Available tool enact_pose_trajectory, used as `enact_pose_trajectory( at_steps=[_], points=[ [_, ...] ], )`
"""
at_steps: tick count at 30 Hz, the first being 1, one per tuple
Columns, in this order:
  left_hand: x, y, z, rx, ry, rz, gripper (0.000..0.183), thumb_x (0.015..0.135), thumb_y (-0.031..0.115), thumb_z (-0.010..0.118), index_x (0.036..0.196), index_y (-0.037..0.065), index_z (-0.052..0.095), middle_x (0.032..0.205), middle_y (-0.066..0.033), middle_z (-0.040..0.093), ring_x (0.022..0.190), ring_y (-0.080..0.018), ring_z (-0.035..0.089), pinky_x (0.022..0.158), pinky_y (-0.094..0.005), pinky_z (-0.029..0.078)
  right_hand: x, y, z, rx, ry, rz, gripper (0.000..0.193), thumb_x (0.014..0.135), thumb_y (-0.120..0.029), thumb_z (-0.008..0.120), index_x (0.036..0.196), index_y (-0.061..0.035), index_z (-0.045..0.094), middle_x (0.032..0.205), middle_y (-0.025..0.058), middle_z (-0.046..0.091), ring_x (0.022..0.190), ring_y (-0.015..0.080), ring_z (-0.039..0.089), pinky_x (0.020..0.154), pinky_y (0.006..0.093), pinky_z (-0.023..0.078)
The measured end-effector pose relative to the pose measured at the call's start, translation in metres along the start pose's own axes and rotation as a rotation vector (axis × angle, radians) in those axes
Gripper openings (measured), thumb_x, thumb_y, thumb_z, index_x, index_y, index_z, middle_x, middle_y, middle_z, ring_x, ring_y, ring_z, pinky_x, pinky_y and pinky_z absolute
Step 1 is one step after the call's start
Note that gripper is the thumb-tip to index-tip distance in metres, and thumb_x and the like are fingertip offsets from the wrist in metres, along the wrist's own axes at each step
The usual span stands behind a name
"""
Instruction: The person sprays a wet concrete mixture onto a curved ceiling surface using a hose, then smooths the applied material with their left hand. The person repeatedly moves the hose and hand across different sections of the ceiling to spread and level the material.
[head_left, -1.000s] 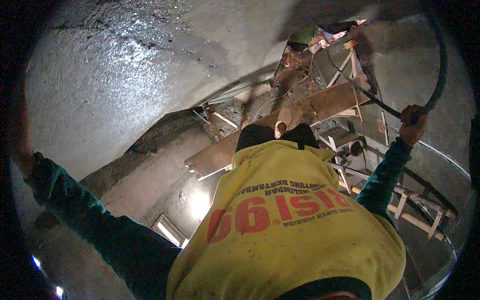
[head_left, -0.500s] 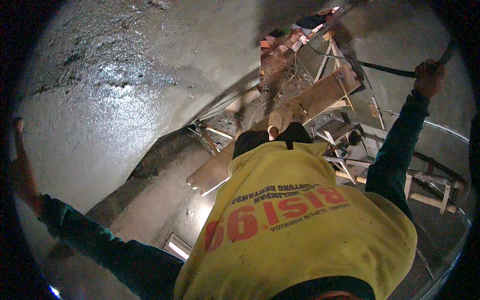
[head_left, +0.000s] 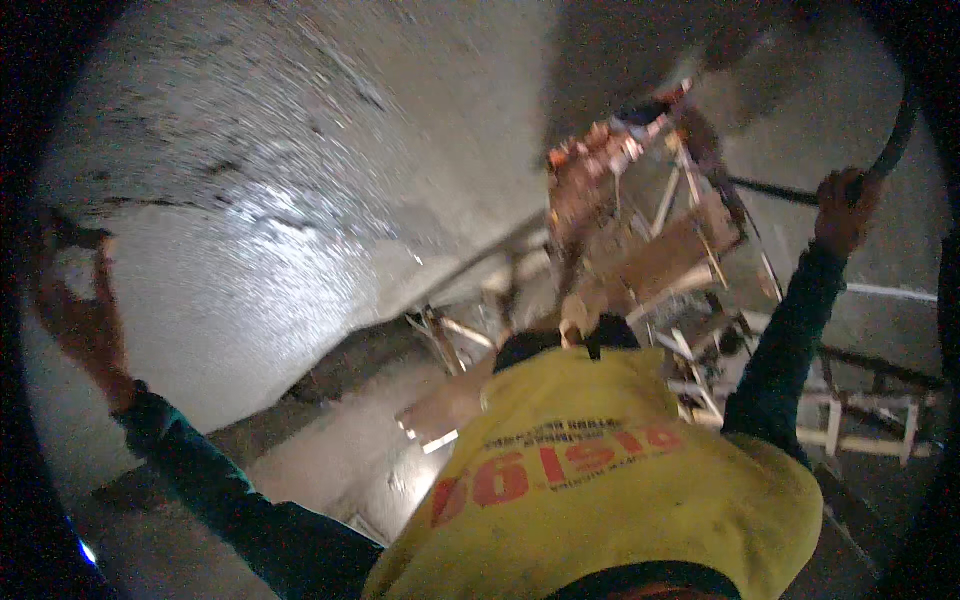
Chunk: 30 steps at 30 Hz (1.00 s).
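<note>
Yellow vest (head_left: 620, 490) fabric fills the lower foreground, worn over dark green sleeves, with red lettering across the chest. Out to the left, the left hand (head_left: 85, 310) is raised against the grey plastered wall (head_left: 280, 200); something pale seems to be held in its fingers, though blur hides whether they are closed. Higher to the right, the right hand (head_left: 845, 215) is wrapped shut around a dark curved pipe (head_left: 880, 165), seemingly as a handhold for balance. Farther below, wooden scaffolding (head_left: 690, 290) and planks are seen, with red brickwork (head_left: 590, 165) beyond.
</note>
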<state>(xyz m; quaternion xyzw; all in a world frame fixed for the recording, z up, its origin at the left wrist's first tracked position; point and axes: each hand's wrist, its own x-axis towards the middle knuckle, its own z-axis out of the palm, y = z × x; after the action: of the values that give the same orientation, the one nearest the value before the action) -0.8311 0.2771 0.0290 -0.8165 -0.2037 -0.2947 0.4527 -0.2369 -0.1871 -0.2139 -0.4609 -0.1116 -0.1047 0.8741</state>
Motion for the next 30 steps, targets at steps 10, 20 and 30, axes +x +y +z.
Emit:
enact_pose_trajectory(
  at_steps=[10,20,30],
  points=[
    [0.004,0.040,-0.010,-0.067,-0.038,-0.195,0.077,0.087,0.041,0.075,0.156,0.024,0.045,0.167,-0.0125,0.030,0.155,-0.0384,0.024,0.126,-0.0545,0.023,-0.001,0.013,0.042,-0.203,-0.354,-0.051,0.046,0.108,-0.053,0.046,0.092,-0.0121,0.060,0.063,-0.0048,0.047,0.050,0.0066,0.040,0.045,0.0254,0.031],
    [0.003,0.037,0.035,-0.122,-0.032,-0.150,0.080,0.084,0.031,0.083,0.154,0.022,0.047,0.164,-0.0134,0.035,0.153,-0.0367,0.028,0.125,-0.0513,0.027,0.002,0.013,0.044,-0.439,-0.675,-0.187,0.050,0.107,-0.053,0.046,0.098,-0.0082,0.065,0.071,-0.0008,0.057,0.057,0.0101,0.049,0.051,0.0285,0.035],
    [-0.011,0.019,0.019,-0.109,0.030,-0.065,0.079,0.081,0.034,0.082,0.152,0.022,0.050,0.162,-0.0151,0.038,0.150,-0.0391,0.032,0.123,-0.0535,0.028,-0.014,-0.003,0.080,-0.282,-0.746,-0.014,0.026,0.106,-0.033,0.060,0.111,-0.0077,0.063,0.086,0.0049,0.061,0.073,0.0136,0.056,0.062,0.0322,0.044]
  ],
)
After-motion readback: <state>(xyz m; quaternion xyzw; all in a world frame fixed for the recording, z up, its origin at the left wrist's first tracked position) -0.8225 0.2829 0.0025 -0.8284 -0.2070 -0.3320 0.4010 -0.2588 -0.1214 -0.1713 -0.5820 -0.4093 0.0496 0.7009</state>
